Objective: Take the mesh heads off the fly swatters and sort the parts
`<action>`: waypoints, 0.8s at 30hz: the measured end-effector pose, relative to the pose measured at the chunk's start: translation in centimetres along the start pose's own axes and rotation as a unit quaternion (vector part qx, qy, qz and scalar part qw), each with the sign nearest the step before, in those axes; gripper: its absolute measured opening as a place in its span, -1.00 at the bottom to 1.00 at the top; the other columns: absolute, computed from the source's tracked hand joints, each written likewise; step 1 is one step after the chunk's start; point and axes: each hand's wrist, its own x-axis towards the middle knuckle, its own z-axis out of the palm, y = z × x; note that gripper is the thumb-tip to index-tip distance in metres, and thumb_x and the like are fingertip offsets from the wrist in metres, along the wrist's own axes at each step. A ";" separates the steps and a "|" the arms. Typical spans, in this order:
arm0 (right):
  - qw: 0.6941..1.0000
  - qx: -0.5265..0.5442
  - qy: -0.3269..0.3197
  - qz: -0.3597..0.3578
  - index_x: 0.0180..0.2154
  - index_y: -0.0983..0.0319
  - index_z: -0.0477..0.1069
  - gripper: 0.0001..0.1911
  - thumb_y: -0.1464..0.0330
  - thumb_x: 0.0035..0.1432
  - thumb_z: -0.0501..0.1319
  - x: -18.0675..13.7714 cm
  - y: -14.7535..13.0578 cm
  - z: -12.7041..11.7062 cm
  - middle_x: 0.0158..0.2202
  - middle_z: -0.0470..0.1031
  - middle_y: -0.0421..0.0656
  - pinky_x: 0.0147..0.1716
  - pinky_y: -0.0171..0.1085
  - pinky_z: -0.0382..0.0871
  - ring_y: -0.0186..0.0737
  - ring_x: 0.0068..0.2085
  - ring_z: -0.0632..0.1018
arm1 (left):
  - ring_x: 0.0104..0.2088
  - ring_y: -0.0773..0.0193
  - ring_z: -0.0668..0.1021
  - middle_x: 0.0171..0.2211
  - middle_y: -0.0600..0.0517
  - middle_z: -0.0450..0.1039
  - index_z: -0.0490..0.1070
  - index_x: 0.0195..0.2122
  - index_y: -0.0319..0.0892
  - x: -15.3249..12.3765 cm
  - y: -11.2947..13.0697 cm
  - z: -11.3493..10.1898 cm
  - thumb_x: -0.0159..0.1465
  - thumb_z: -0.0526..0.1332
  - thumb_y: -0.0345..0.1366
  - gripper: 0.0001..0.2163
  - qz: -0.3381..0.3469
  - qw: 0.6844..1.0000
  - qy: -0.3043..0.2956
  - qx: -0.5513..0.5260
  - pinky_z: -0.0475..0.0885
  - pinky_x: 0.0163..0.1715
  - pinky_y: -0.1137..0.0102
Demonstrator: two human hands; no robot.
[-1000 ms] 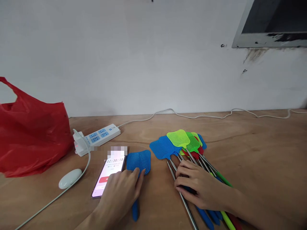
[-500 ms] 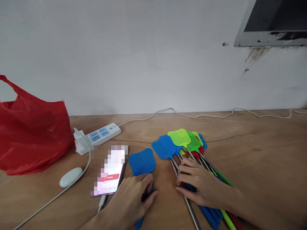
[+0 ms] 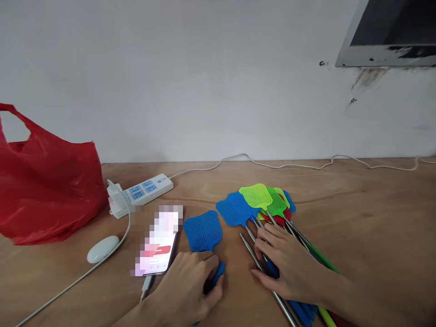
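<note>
My left hand [image 3: 189, 284] is closed around a blue handle [image 3: 220, 271], most of it hidden in the fist. Just beyond the knuckles lies a blue mesh fly swatter head [image 3: 203, 230]; its join to the handle is hidden. A metal rod [image 3: 250, 249] with a bare end slants beneath my right hand [image 3: 281, 259], between curled fingers and thumb. That hand also rests over the shafts of a pile of fly swatters. The pile's heads show a blue one [image 3: 233, 210], a yellow-green one [image 3: 256, 196], a green one [image 3: 275, 203] and bits of red.
Left of my left hand is a lit, partly blurred phone [image 3: 158, 247] with a cable plugged in. A white oval device [image 3: 103, 249], a power strip [image 3: 146, 193] and a red plastic bag [image 3: 51, 186] stand farther left. A thin white cord [image 3: 289, 164] runs along the wall.
The metal rod's bare end now shows apart from the blue swatter head, and the rod has slid toward me. The blue handle has tilted up in my left hand.
</note>
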 end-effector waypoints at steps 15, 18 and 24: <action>0.955 0.242 0.076 0.154 -0.52 0.18 0.24 -0.86 0.44 -0.04 0.20 0.0 0.0 -0.1 -0.59 0.20 -0.32 -0.57 -0.33 0.11 -0.35 -0.56 0.27 | -0.37 0.11 0.57 -0.36 0.03 0.54 0.32 -0.30 -0.12 0.2 0.2 0.6 0.38 0.08 -0.34 -0.90 0.040 0.999 0.016 -0.010 0.23 -0.44 0.31; 0.861 0.442 0.105 0.229 -0.44 0.20 0.34 -0.85 0.29 0.11 0.22 0.2 0.6 -0.3 -0.59 0.26 -0.31 -0.61 -0.38 0.13 -0.37 -0.57 0.30 | -0.37 0.11 0.57 -0.35 0.04 0.54 0.31 -0.28 -0.11 0.1 0.2 0.9 0.39 0.06 -0.34 -0.90 0.038 0.999 0.023 -0.013 0.24 -0.43 0.31; 0.695 0.631 0.167 0.302 -0.40 0.23 0.43 -0.65 0.07 0.12 0.31 0.5 1.0 0.1 -0.64 0.39 -0.26 -0.70 -0.44 0.13 -0.38 -0.62 0.33 | -0.39 0.06 0.57 -0.34 0.03 0.53 0.29 -0.20 -0.10 -0.2 0.0 0.6 0.37 0.04 -0.32 -0.93 0.035 0.999 0.020 -0.021 0.28 -0.45 0.29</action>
